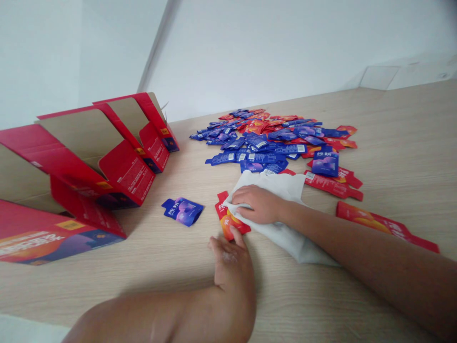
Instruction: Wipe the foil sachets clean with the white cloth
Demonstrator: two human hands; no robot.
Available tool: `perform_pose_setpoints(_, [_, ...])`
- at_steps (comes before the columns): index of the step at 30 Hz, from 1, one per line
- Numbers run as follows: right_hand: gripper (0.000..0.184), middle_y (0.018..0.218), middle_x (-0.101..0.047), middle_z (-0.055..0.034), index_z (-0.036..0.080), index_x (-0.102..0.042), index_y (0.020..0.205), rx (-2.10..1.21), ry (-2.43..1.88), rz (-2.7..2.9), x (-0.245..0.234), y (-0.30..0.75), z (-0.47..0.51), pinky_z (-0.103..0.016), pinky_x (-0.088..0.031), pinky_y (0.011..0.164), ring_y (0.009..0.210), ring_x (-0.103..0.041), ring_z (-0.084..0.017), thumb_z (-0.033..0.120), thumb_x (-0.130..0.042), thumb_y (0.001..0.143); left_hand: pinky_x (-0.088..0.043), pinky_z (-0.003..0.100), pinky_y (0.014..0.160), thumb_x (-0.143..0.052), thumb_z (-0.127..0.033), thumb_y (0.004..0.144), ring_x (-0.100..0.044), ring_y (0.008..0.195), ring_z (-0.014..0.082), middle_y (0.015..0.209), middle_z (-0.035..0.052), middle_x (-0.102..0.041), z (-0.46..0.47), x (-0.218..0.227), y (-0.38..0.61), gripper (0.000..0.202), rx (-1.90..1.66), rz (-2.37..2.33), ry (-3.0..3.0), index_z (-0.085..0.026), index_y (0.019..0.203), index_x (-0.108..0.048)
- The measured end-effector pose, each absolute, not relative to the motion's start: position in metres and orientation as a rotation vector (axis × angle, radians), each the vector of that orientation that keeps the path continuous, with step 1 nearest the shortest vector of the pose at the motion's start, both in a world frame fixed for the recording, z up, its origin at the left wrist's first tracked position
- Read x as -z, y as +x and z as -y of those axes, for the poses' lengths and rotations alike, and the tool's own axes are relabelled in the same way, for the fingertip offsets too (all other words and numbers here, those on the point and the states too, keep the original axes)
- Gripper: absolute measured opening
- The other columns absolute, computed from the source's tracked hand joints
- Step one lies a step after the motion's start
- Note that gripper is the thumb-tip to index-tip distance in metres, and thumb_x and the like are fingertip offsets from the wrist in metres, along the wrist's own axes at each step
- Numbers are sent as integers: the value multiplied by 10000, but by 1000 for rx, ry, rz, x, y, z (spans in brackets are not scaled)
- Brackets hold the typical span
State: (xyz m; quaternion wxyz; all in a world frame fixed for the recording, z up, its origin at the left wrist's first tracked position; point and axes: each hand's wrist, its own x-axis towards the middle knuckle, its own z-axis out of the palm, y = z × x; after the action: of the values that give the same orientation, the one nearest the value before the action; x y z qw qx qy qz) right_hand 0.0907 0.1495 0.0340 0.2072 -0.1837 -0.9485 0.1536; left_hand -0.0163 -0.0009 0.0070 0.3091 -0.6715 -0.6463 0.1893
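Observation:
A red-orange sachet [228,222] lies on the wooden table [392,157] in front of me. My left hand [232,262] rests on the table with its fingertips pinning the sachet's near edge. My right hand [257,204] presses a white cloth [285,209] down on the same sachet, fingers curled over the cloth. A single blue sachet [183,210] lies apart to the left. Behind my hands spreads a loose pile of blue and red sachets [274,138].
Three open red cardboard display boxes [117,147] stand at the left, flaps up. More red sachets [385,225] lie to the right near my forearm. A white wall runs along the table's far edge.

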Motion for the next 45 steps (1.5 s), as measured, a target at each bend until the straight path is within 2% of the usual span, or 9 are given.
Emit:
perform_pose_setpoints(11, [161,994,-675,-102,137,-654,928,-437,-509,2631,-33,90,-150,-365,-423,863,947,-593,-218,192,-526,847,-492,436,930,-313,-6,839,-698,830,209,840,162,-740,1,-9,-16,497,-477,1795,-1805,-77,1264,-560])
perform_pose_setpoints(17, [166,1005,-675,-101,141,-654,939,-443,-510,2637,-34,91,-150,-372,-429,863,957,-593,-221,192,-527,846,-474,472,944,-348,-7,828,-691,857,240,838,208,-722,0,-9,-15,471,-336,1893,-1866,-29,1244,-567])
perform_pose_setpoints(22, [165,1007,-674,-103,138,-655,938,-443,-506,2637,-34,91,-150,-371,-429,868,964,-592,-219,187,-527,847,-470,454,943,-333,-19,834,-687,850,222,845,169,-729,1,-8,-15,487,-407,1860,-1834,-66,1260,-564])
perform_pose_setpoints(27, [163,1001,-673,-102,136,-653,934,-442,-509,2639,-34,91,-150,-371,-427,867,961,-592,-219,189,-524,849,-473,453,939,-318,-8,838,-693,836,237,830,206,-724,1,-10,-14,481,-413,1849,-1830,-41,1243,-575])
perform_pose_setpoints(35, [157,981,-672,-97,139,-649,922,-442,-509,2634,-34,91,-150,-364,-422,857,937,-590,-216,192,-522,846,-475,418,920,-315,-25,836,-695,819,209,819,145,-738,0,-11,-16,495,-535,1753,-1786,-91,1250,-577])
perform_pose_setpoints(41, [160,987,-671,-99,138,-650,926,-434,-509,2636,-34,91,-150,-360,-422,858,943,-589,-216,194,-522,848,-465,423,930,-334,-35,834,-693,824,216,820,147,-739,1,-8,-15,480,-500,1770,-1754,-95,1237,-588])
perform_pose_setpoints(45, [166,983,-669,-100,139,-651,936,-442,-519,2638,-34,91,-150,-362,-421,855,939,-587,-216,194,-522,847,-461,444,931,-345,-30,832,-692,845,241,854,201,-729,1,-7,-17,477,-468,1767,-1784,-54,1250,-572])
